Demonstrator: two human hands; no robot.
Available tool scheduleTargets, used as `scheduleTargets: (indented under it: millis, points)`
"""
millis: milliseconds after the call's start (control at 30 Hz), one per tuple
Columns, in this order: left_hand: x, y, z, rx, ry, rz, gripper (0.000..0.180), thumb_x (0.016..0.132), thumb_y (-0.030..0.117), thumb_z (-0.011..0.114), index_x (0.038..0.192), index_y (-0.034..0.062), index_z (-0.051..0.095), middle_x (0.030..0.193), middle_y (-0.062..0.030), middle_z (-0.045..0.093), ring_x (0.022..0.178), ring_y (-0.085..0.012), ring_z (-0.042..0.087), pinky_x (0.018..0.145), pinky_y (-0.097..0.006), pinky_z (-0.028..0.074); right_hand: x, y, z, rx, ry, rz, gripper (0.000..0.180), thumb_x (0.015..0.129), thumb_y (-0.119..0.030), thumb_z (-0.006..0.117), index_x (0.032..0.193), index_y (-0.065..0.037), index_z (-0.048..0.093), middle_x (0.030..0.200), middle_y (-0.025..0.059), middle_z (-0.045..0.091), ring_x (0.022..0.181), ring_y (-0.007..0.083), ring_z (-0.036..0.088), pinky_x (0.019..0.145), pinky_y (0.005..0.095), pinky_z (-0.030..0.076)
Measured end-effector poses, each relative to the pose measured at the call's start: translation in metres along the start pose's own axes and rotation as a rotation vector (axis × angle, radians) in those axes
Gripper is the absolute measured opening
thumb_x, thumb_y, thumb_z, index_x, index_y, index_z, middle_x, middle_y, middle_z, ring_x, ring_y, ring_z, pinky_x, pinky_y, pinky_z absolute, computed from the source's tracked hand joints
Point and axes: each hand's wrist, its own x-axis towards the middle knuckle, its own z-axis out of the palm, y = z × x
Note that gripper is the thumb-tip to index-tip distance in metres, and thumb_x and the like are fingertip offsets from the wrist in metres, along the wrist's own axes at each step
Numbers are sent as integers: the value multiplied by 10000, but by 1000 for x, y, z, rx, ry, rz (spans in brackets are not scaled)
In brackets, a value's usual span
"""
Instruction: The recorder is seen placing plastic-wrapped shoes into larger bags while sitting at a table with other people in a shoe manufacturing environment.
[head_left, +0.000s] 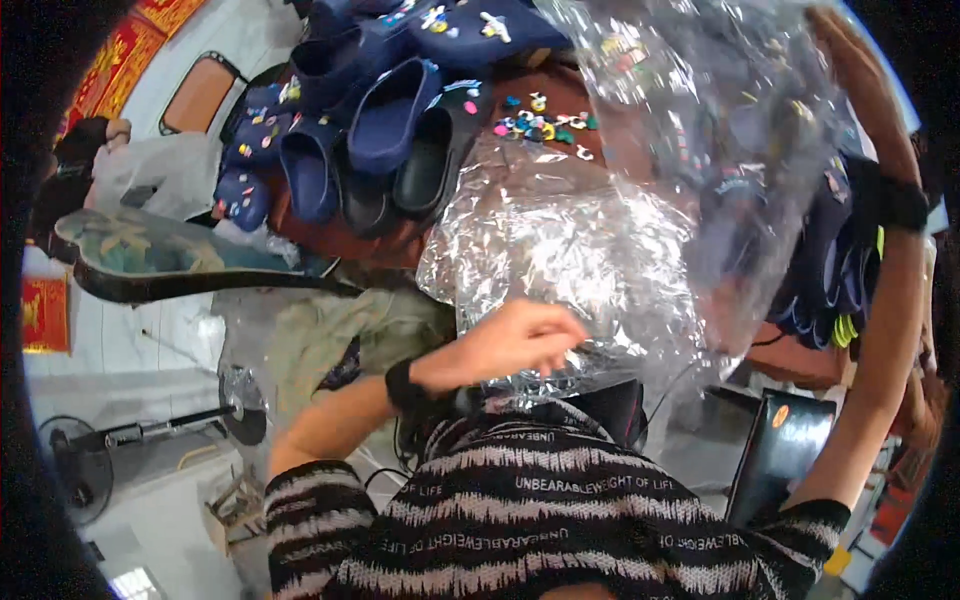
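Observation:
A large crinkled clear plastic bag [760, 150] stretches from the table's far right toward my lap. Raised high at the far right, my right hand [843, 45] grips its upper edge; the fingertips are partly hidden. Another glossy part of clear plastic [560, 235] is bunched in front of me. Just above this near plastic is my left hand [520, 338], its fingers loosely bent and apart, with nothing visible in them. Beyond the plastic lies a small heap of colourful shoe charms [545, 122] on the brown tabletop [530, 88].
Several navy and black clogs [395, 115] crowd the table's left side, some with charms fitted. More dark clogs [825, 270] are at the right. A camouflage-patterned seat [180, 250] stands at left, near a fan [75, 470]. A black box-like object [785, 450] is by my right arm.

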Motion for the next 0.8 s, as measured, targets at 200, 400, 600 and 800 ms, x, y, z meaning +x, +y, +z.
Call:
scheduleTargets:
  millis: [200, 400, 600, 800]
  points:
    - [-73, -97, -37, 235, 882, 92, 312, 909, 150, 621, 1152, -21, 523, 993, -100, 628, 909, -131, 597, 782, -276, 480, -27, -1, 44, -118, -535, 146, 402, 938, -258, 559, 1244, 2, 553, 1163, 95, 598, 1062, 173, 567, 936, 281, 448]
    - [-63, -151, -28, -383, 727, -51, 361, 885, 238, 679, 1096, -10, 524, 976, -47, 593, 904, -95, 555, 768, -246, 444, -60, 42, 225, 184, -1182, 108, 278, 911, -298, 615, 822, -36, 635, 665, -37, 511, 629, 62, 489, 587, 257, 428]
    - [-40, -149, -34, -25, 737, 39, 179, 928, 132, 597, 1009, -27, 596, 908, -2, 621, 823, -62, 553, 732, -244, 461, -79, 96, 309, -189, -932, -447, 342, 877, -328, 647, 993, -6, 646, 984, 160, 652, 965, 339, 613, 847, 423, 468]
    - [-20, -71, -85, 513, 868, 71, 236, 892, 188, 617, 953, -38, 595, 827, -147, 659, 746, -210, 623, 671, -346, 468, -48, 110, 307, -21, -807, -386, 422, 885, -297, 638, 1186, -9, 566, 1035, 211, 627, 1018, 363, 592, 899, 415, 455]
